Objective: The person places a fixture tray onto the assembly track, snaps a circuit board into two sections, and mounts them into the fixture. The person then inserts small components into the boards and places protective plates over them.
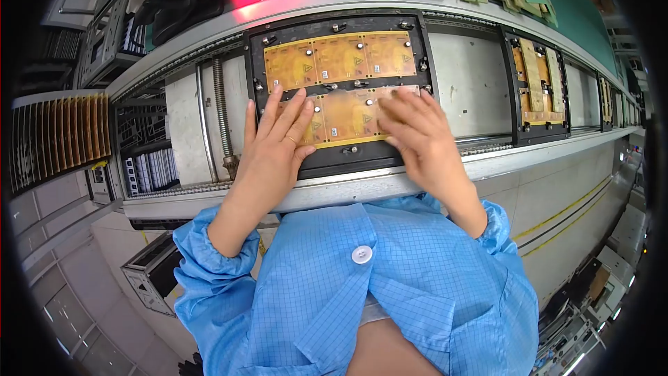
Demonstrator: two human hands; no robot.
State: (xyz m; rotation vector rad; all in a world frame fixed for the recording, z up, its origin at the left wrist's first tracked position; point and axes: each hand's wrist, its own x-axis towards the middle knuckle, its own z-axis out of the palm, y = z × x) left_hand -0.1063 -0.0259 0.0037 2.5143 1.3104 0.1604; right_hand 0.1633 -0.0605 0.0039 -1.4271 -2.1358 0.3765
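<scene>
Facing a long metal conveyor [348, 189], with a black tray [355, 161] set between its rails. In that tray, an amber far panel [337, 58] of joined boards along the far edge, and a similar near panel [344, 115] lying flat toward the near edge, partly covered by both hands. Over the near panel's left end, toward the tray's left edge, the left hand [273, 150], palm down, fingers spread wide. Over its right end, the right hand [423, 138], fingers narrower together and blurred; no telling how firm the contact. Along the tray's far edge, small clips [339, 27]; on the left hand, a thin ring [291, 139]
</scene>
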